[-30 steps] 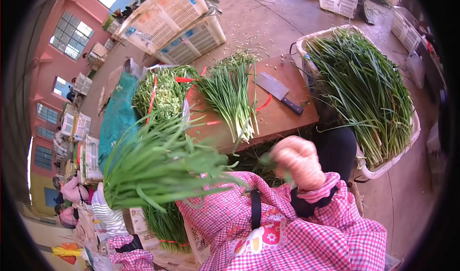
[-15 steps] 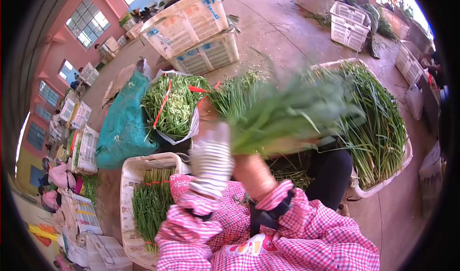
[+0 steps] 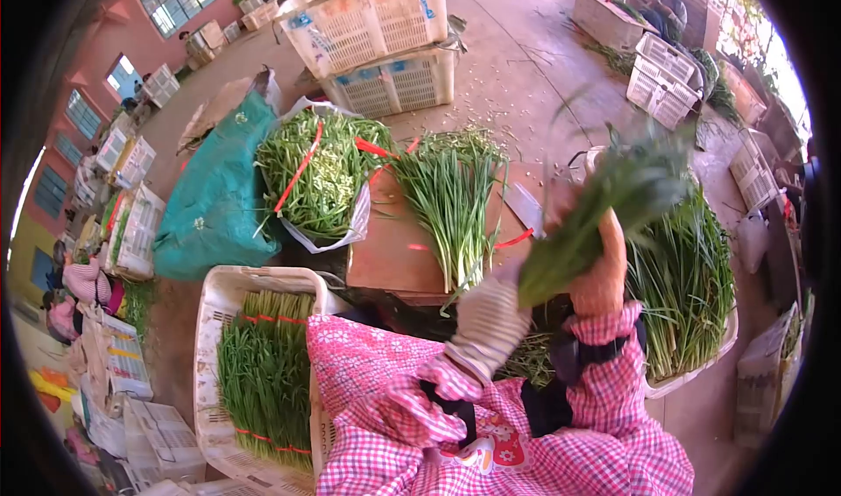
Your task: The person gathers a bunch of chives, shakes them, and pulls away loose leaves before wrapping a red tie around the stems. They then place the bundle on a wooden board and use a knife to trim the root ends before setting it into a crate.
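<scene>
A blurred bunch of green stalks (image 3: pixel 613 198) is held up right of centre. My bare right hand (image 3: pixel 603 264) grips it from the right side. My left hand (image 3: pixel 491 321), in a striped glove, is at the lower left end of the bunch; its fingers are hidden behind the leaves. On the brown board (image 3: pixel 377 259) lies a pile of green stalks (image 3: pixel 447 202), pale ends toward me. A knife-like flat blade (image 3: pixel 524 205) and red ties (image 3: pixel 514 238) lie right of that pile.
At right a crate (image 3: pixel 727 343) holds loose long greens. Tied bundles fill the white crate (image 3: pixel 210 338) at lower left. A bag of cut stems (image 3: pixel 320 172) stands beside a teal sack (image 3: pixel 219 198). Stacked crates (image 3: pixel 377 31) stand ahead. People (image 3: pixel 83 281) sit far left.
The held bunch has moved right and tilted more upright, with both hands shifting right. The pile on the board is now uncovered. The camera view has shifted slightly.
</scene>
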`<action>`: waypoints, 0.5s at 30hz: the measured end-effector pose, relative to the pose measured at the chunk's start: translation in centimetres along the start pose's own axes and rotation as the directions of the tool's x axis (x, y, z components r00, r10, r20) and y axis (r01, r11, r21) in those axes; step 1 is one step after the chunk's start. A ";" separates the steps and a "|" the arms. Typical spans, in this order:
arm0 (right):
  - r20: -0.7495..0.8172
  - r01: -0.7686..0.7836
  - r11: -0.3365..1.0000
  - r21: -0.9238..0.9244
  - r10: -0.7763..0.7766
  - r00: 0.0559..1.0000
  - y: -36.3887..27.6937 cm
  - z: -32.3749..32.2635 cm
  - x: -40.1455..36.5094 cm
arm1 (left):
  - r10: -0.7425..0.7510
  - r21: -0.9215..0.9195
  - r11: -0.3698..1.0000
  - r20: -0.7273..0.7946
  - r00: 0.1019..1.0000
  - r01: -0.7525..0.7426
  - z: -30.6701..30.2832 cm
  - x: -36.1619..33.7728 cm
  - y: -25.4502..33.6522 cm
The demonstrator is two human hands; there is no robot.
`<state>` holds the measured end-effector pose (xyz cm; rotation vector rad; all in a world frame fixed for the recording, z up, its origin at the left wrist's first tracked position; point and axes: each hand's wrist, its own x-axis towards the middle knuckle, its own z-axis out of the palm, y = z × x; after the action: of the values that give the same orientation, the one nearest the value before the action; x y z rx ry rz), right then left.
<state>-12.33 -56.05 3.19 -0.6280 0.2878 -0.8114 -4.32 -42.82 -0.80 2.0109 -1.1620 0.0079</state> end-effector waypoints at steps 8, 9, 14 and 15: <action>0.215 0.050 0.811 -0.583 0.094 0.972 5.0 0.9 6.4 | -0.628 -0.608 0.500 0.237 0.742 0.617 -4.0 8.6 -10.2; 0.182 -0.014 0.754 -0.657 0.176 0.967 6.8 -0.5 5.9 | -0.639 -0.594 0.487 0.257 0.725 0.640 -3.0 8.5 -11.6; 0.364 0.468 -0.163 -0.869 0.428 0.827 13.6 -6.0 3.8 | -0.753 -0.519 0.153 0.490 0.439 0.841 2.3 6.1 -17.9; 0.356 0.460 -0.161 -0.873 0.434 0.828 14.4 -5.9 3.8 | -0.750 -0.502 0.157 0.500 0.433 0.851 3.0 5.6 -18.5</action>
<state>-4.18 -53.78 -10.36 -2.4991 0.3119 -0.1072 11.40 -43.97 -12.38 1.6273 0.1039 -1.0179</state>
